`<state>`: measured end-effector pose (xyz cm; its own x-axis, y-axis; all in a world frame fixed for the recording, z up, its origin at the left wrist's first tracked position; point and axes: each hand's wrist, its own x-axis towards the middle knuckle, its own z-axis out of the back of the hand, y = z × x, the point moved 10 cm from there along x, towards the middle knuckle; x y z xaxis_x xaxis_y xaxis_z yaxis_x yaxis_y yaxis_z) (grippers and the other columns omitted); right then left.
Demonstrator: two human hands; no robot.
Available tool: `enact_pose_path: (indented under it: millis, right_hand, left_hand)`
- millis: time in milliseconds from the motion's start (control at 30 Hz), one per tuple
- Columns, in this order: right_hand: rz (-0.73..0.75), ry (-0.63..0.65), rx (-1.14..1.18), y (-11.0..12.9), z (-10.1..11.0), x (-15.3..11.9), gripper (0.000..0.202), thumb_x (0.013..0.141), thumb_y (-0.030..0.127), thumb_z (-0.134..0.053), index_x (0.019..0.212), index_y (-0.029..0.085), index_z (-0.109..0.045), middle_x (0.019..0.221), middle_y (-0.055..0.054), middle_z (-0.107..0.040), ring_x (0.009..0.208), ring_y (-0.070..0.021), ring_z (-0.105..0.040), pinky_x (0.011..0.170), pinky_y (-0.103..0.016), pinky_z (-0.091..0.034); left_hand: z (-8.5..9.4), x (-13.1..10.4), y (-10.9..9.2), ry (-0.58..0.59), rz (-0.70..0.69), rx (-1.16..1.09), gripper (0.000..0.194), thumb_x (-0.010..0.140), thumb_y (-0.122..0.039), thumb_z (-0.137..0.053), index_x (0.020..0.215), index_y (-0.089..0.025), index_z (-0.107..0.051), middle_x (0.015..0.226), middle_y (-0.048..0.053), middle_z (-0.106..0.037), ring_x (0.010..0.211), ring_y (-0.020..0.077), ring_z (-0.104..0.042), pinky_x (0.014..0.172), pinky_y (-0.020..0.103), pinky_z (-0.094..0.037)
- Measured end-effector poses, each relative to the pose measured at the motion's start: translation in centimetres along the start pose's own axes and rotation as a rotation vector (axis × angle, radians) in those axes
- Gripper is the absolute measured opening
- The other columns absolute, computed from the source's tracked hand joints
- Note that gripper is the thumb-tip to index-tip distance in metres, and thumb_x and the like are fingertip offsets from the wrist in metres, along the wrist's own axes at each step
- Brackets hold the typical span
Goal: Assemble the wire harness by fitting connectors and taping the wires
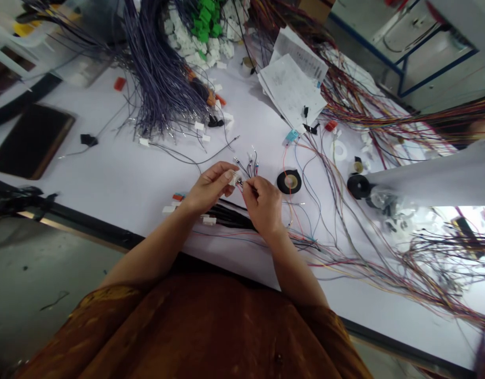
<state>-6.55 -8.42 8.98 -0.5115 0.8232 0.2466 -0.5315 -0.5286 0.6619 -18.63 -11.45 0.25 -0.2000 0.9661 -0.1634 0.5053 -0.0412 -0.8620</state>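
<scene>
Between thumb and fingers my left hand [212, 184] grips a small white plastic connector [235, 179]. My right hand [265, 202] is closed in a pinch on thin wires [241, 183] at the connector's side; its fingertips partly hide them. Several loose wire ends with metal terminals [251, 164] stick up just beyond the right fingers. Under both wrists lies a bundle of black sleeved cables [232, 213], with white connectors [208, 220] at its left end. A roll of black tape [289, 182] lies right of my right hand.
Purple wires [155, 79] spread at the back left, near white and green connectors [206, 21]. Papers [293, 89] lie at the back. Coloured wires [369, 252] run along the right. A dark flat case [31, 139] rests on the left. A white post [432, 176] stands at right.
</scene>
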Motion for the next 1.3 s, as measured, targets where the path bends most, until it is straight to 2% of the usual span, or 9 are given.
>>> enact_pose_path:
  millis: [333,533,633,800,933,1100,1200,1300]
  right_hand:
    - [-0.041,0.013,0.038,-0.6,-1.1,0.1,0.026,0.095,0.028,-0.05,0.07,0.021,-0.049,0.066,0.001,-0.055,0.062,-0.0117,-0.046,0.062,-0.027,-0.032]
    - [-0.002,0.057,0.164,-0.4,-0.9,0.0,0.022,0.094,0.022,-0.05,0.072,0.02,-0.048,0.07,0.002,-0.052,0.065,-0.0108,-0.045,0.064,-0.025,-0.034]
    - [0.011,0.048,0.217,-0.5,-0.6,0.0,0.023,0.093,0.02,-0.05,0.07,0.019,-0.048,0.068,0.003,-0.05,0.064,-0.01,-0.044,0.064,-0.025,-0.034]
    - [-0.079,0.023,0.31,-1.6,0.0,0.6,0.023,0.091,0.026,-0.055,0.07,0.019,-0.052,0.064,0.004,-0.049,0.06,-0.009,-0.043,0.061,-0.024,-0.036]
    - [-0.09,0.024,0.305,-1.5,0.4,0.7,0.022,0.092,0.027,-0.055,0.072,0.019,-0.053,0.066,0.003,-0.053,0.062,-0.0096,-0.046,0.062,-0.025,-0.038]
    - [-0.037,0.002,0.247,-0.6,1.0,0.0,0.02,0.092,0.026,-0.054,0.073,0.02,-0.054,0.076,0.0,-0.057,0.073,-0.0121,-0.053,0.071,-0.027,-0.044]
    - [-0.045,0.005,0.283,-0.3,0.7,-1.1,0.011,0.092,0.031,-0.056,0.09,0.02,-0.057,0.089,-0.004,-0.062,0.08,-0.0134,-0.058,0.076,-0.027,-0.048]
    - [-0.08,0.125,0.239,-0.2,-1.6,-2.4,0.031,0.091,0.035,-0.06,0.117,0.019,-0.052,0.097,-0.006,-0.067,0.081,-0.0154,-0.062,0.075,-0.028,-0.048]
  left_hand:
    - [-0.5,-0.2,-0.9,0.04,-0.107,0.15,0.025,0.084,-0.038,-0.071,0.1,-0.019,-0.068,0.081,0.001,-0.063,0.061,0.0065,-0.053,0.057,0.019,-0.046]
    - [-0.1,-0.2,-0.9,0.001,-0.107,0.104,0.026,0.084,-0.041,-0.071,0.098,-0.019,-0.068,0.081,0.001,-0.063,0.06,0.0064,-0.054,0.055,0.018,-0.046]
    - [-0.1,-0.2,-0.4,-0.014,-0.053,0.069,0.031,0.081,-0.045,-0.073,0.097,-0.019,-0.068,0.078,0.0,-0.062,0.059,0.0066,-0.054,0.055,0.018,-0.046]
    - [-0.5,-0.4,1.6,-0.032,0.164,-0.131,0.04,0.076,-0.052,-0.076,0.094,-0.017,-0.067,0.071,-0.002,-0.06,0.052,0.0052,-0.053,0.048,0.016,-0.044]
    - [-0.6,-0.4,2.8,-0.034,0.298,-0.209,0.034,0.083,-0.047,-0.071,0.093,-0.015,-0.068,0.068,-0.001,-0.059,0.048,0.0044,-0.05,0.044,0.015,-0.041]
    - [-0.4,-0.4,2.7,-0.06,0.319,-0.25,0.025,0.089,-0.039,-0.065,0.093,-0.014,-0.067,0.067,0.0,-0.062,0.053,0.006,-0.056,0.049,0.015,-0.045]
    - [-0.4,-0.3,2.2,-0.063,0.287,-0.269,0.022,0.088,-0.035,-0.066,0.095,-0.014,-0.066,0.074,0.002,-0.065,0.06,0.0073,-0.061,0.057,0.016,-0.051]
    - [0.2,-0.2,1.3,-0.07,0.203,-0.192,0.026,0.084,-0.038,-0.071,0.095,-0.015,-0.066,0.079,0.003,-0.066,0.061,0.0079,-0.06,0.058,0.018,-0.051]
